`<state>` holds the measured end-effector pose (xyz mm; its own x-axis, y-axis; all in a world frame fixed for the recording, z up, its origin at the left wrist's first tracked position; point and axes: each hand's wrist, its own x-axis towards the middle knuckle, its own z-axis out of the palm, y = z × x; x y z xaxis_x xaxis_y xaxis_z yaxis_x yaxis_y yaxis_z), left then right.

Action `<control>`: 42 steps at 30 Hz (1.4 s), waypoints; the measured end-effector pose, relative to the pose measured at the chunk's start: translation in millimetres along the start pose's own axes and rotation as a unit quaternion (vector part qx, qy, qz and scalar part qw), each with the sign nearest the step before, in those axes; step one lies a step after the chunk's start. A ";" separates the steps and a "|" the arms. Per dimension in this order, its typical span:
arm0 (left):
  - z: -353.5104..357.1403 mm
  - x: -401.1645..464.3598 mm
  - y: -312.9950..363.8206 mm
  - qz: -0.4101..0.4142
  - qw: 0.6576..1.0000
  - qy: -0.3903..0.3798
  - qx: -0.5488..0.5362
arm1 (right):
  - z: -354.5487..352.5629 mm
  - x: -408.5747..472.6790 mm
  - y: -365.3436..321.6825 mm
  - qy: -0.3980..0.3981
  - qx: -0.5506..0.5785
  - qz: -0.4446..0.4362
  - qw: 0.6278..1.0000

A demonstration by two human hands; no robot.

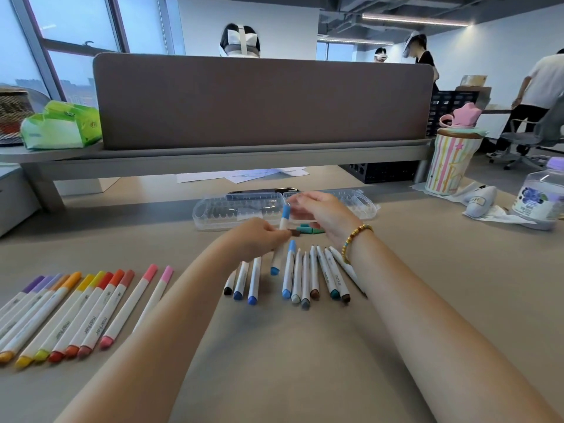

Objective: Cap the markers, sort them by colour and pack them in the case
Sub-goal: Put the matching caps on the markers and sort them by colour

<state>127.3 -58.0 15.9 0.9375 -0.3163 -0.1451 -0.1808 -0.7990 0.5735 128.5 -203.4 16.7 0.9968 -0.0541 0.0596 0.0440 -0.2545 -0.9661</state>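
Observation:
My left hand (259, 236) grips a white marker (278, 245) by its barrel and holds it nearly upright above the table; a blue cap (286, 212) sits on its upper end. My right hand (323, 215) is blurred, its fingertips right beside that cap; I cannot tell whether they pinch it. Loose teal caps (309, 229) and a brown cap (294, 232) lie under the hands. Behind them lies the clear plastic case (213, 216), open. Capped purple, yellow, orange, red and pink markers (91, 312) lie in a row at the left. Blue, grey, brown and teal markers (305, 279) lie in the middle, several uncapped.
A grey desk divider (262, 99) on a raised shelf closes off the back. A striped cup with a pink lid (451, 160) and a plastic bottle (540, 196) stand at the right. A green tissue pack (61, 123) sits on the shelf at the left. People are in the background.

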 end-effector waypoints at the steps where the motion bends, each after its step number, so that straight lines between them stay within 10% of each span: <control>1: -0.8 0.6 -4.0 -0.006 0.999 0.013 0.032 | -5.6 0.6 -0.3 0.018 -0.014 0.004 1.000; 14: 25.7 6.8 -15.9 0.007 0.948 0.038 0.317 | -28.9 4.2 15.1 -0.020 -0.279 0.064 0.958; 22: 31.0 3.5 -0.3 0.126 0.966 0.070 0.216 | -46.8 -4.4 9.2 -0.116 -0.422 0.077 0.896; 42: 37.8 13.4 -7.0 0.078 0.981 -0.003 0.177 | -10.0 -5.9 12.5 -0.146 -0.577 0.106 0.796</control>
<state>129.9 -76.0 -20.6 0.8884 -0.4517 -0.0823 -0.4159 -0.8676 0.2726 122.4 -215.9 6.8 0.9540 -0.0293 -0.2983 -0.0500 -0.9968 -0.0621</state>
